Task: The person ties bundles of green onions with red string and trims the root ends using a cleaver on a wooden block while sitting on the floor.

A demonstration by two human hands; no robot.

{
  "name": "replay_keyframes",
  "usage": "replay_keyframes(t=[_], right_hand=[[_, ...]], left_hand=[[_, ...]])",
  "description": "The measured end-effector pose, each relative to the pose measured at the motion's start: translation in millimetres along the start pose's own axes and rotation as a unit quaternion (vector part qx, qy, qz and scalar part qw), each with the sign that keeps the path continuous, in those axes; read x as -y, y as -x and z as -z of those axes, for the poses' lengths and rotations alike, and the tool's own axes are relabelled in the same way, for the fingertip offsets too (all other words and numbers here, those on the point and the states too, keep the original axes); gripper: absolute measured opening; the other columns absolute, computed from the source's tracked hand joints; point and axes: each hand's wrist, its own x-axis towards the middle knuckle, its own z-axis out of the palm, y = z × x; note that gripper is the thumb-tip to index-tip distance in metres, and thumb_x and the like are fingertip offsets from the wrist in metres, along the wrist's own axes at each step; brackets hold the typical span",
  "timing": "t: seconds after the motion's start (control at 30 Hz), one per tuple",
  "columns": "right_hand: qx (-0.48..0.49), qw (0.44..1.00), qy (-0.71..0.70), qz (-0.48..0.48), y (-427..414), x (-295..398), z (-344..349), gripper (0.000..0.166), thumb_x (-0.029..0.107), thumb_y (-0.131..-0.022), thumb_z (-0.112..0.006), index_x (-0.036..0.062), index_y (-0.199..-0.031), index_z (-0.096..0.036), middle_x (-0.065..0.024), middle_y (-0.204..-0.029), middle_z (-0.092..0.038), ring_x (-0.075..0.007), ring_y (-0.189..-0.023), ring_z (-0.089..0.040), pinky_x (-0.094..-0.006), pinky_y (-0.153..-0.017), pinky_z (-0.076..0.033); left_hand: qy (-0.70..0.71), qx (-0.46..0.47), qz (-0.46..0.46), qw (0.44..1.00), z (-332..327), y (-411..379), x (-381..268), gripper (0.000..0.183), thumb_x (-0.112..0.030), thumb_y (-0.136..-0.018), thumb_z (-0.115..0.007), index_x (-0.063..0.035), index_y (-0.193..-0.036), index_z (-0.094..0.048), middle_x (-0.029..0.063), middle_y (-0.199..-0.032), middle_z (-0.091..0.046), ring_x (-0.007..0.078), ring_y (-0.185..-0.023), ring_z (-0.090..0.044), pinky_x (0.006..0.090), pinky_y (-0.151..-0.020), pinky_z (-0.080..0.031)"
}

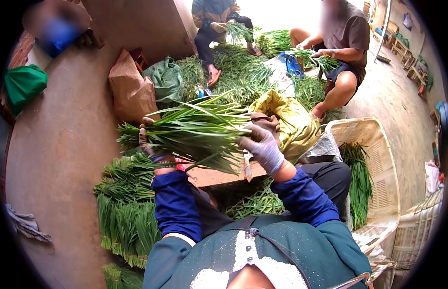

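Observation:
Between my hands a loose bunch of green chives (195, 132) lies crosswise above a low wooden board (213, 173). My left hand (146, 139), in a soiled glove, grips the bunch at the left. The fingers of my right hand (263, 146), in a pale glove, close on the whitish stalk ends at the right. A narrow blade-like tool (248, 169) rests at the board's right edge, partly hidden under my right hand. Tied chive bundles (128, 220) are stacked by my left arm. More loose leaves (258, 202) lie below the board, between my legs.
A yellow woven sack (296, 126) stands beyond my right hand. The white plastic crate (382, 173) at right holds chives (357, 184). Ahead are a brown sack (132, 86), a green sack (166, 79) and heaped chives (242, 67). Two seated people (348, 39) handle chives.

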Motion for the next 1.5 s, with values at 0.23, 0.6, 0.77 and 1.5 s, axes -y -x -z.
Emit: replay_keyframes(t=[0.23,0.6,0.77,1.5], right_hand=[[0.051,0.831,0.492,0.253,39.0,-4.3,-31.0,0.017,0.017,-0.084,-0.070,0.0048,-0.087,-0.059,-0.0162,-0.068,-0.058,-0.0372,-0.061,-0.059,-0.0456,-0.054,-0.045],[-0.041,0.768,0.566,0.298,52.0,-4.5,35.6,0.023,0.009,-0.082,-0.069,0.0078,-0.104,-0.062,-0.0144,-0.089,-0.063,-0.0336,-0.079,-0.062,-0.0439,-0.068,-0.048],[0.039,0.690,0.622,0.370,28.7,32.7,-10.7,0.044,0.021,-0.080,-0.073,0.0078,-0.119,-0.058,-0.0111,-0.107,-0.060,-0.0302,-0.094,-0.059,-0.0426,-0.083,-0.045],[0.282,0.632,0.708,-0.142,59.4,-11.4,63.4,0.031,0.020,-0.081,-0.067,0.0079,-0.110,-0.064,-0.0192,-0.098,-0.068,-0.0370,-0.092,-0.066,-0.0446,-0.079,-0.053]], left_hand=[[0.011,0.008,0.001,1.000,-8.6,4.2,-12.2,0.033,-0.018,-0.090,-0.063,-0.0035,-0.120,-0.064,0.0103,-0.121,-0.067,0.0198,-0.114,-0.062,0.0383,-0.106,-0.046],[-0.020,0.070,-0.007,0.997,-15.8,14.7,-5.3,0.026,-0.012,-0.095,-0.056,-0.0027,-0.118,-0.064,0.0099,-0.125,-0.064,0.0185,-0.115,-0.061,0.0342,-0.105,-0.048],[-0.226,0.082,-0.102,0.965,-15.5,9.5,0.0,0.021,-0.012,-0.094,-0.058,-0.0046,-0.110,-0.068,0.0104,-0.121,-0.063,0.0214,-0.109,-0.062,0.0351,-0.101,-0.050],[-0.114,0.235,0.091,0.961,-27.7,2.3,-13.6,0.026,-0.017,-0.097,-0.056,-0.0090,-0.122,-0.053,0.0066,-0.113,-0.063,0.0180,-0.109,-0.060,0.0357,-0.102,-0.045]])
